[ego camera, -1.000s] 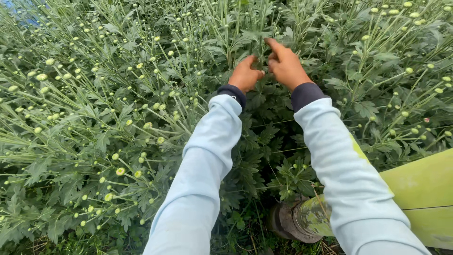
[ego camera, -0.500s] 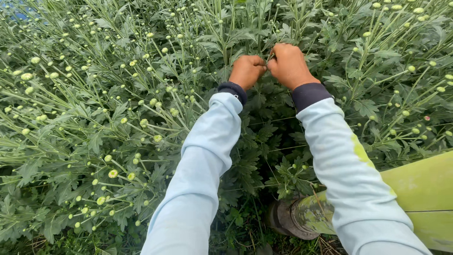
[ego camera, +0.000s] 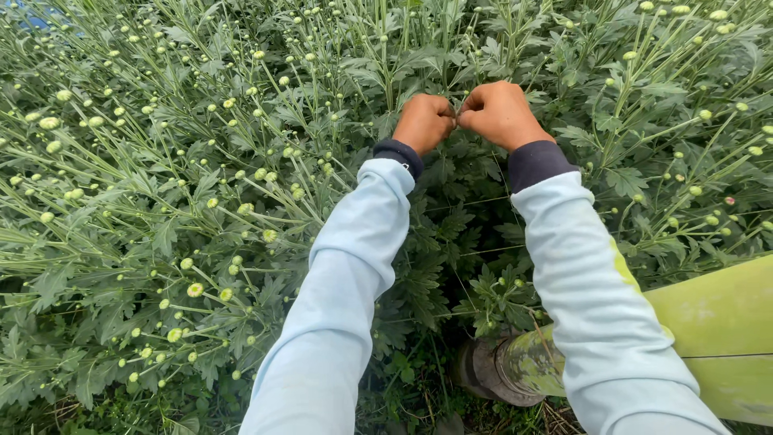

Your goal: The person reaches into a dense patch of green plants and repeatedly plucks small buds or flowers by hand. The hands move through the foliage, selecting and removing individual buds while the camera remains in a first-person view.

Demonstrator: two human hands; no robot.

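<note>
Both hands are balled up tight, knuckles nearly touching, right in the middle of the flower bed. The left hand has its fingers curled in, pinching a thin green stem together with the right hand — fingertips meet just where the stalk rises between them. Pale round buds everywhere, and a muddy boot down below.

packages: none | labels: none | signs: none | screens: none | view: only a bed of budding green flower plants, nothing printed or wrapped visible
</note>
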